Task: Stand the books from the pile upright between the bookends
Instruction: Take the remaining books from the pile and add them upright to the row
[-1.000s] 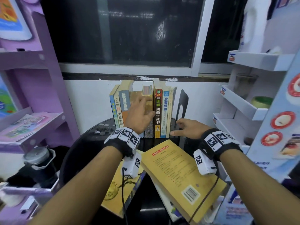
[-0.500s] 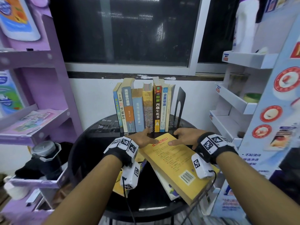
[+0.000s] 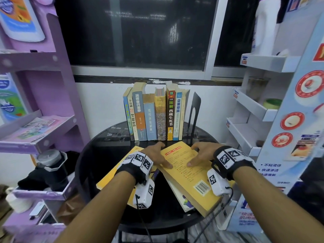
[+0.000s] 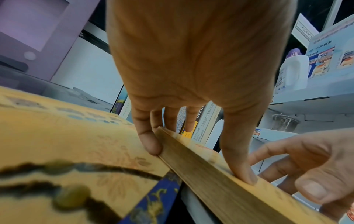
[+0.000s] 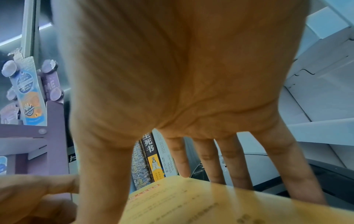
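We grip the yellow book (image 3: pixel 191 174) from both sides: our left hand (image 3: pixel 156 153) pinches its left edge, thumb on the cover, fingers curled at the page block; our right hand (image 3: pixel 201 152) clasps the far right edge, thumb on top. It lies atop the pile (image 3: pixel 175 192) on the round black table (image 3: pixel 98 155), just before the upright row (image 3: pixel 156 114) and black bookend (image 3: pixel 194 111).
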`<state>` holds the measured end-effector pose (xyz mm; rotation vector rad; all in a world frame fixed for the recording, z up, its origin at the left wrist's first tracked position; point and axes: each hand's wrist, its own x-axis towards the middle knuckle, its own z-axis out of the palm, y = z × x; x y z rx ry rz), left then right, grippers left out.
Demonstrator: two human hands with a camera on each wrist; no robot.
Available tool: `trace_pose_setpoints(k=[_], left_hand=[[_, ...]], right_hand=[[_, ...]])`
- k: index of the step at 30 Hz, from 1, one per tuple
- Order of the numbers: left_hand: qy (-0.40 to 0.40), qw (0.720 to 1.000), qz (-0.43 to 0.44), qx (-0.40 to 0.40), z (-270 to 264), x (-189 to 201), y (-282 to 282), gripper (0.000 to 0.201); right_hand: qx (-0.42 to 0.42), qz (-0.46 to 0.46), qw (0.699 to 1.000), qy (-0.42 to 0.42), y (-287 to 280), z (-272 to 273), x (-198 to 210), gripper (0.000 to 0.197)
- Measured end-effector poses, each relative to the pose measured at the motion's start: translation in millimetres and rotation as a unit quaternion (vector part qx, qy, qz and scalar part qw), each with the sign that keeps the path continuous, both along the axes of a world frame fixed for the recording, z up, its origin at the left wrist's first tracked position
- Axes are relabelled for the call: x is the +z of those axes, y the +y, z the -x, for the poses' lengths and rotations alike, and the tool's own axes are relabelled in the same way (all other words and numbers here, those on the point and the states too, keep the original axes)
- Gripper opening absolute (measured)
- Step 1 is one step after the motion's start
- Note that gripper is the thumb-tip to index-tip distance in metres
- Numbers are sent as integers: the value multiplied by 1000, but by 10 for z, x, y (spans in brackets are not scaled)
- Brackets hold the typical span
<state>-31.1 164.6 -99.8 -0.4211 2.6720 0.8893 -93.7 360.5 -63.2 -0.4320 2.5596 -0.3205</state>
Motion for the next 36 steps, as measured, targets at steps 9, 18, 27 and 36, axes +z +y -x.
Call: trace_pose_setpoints(k=[9, 18, 27, 36], left_hand=[[12, 1000, 19, 4, 18, 21, 36, 100], [17, 999, -30, 15, -9, 60, 8, 94], [107, 983, -145, 37, 13, 214, -40, 77], [229, 919, -312, 75, 13, 620, -49, 56]], right_hand=[[32, -37, 998, 35, -27, -30, -26, 85], [62, -40, 994, 75, -67, -44, 3, 89], [60, 17, 996, 66, 34, -7, 122, 97], [49, 120, 990, 58, 121, 60, 392, 97]])
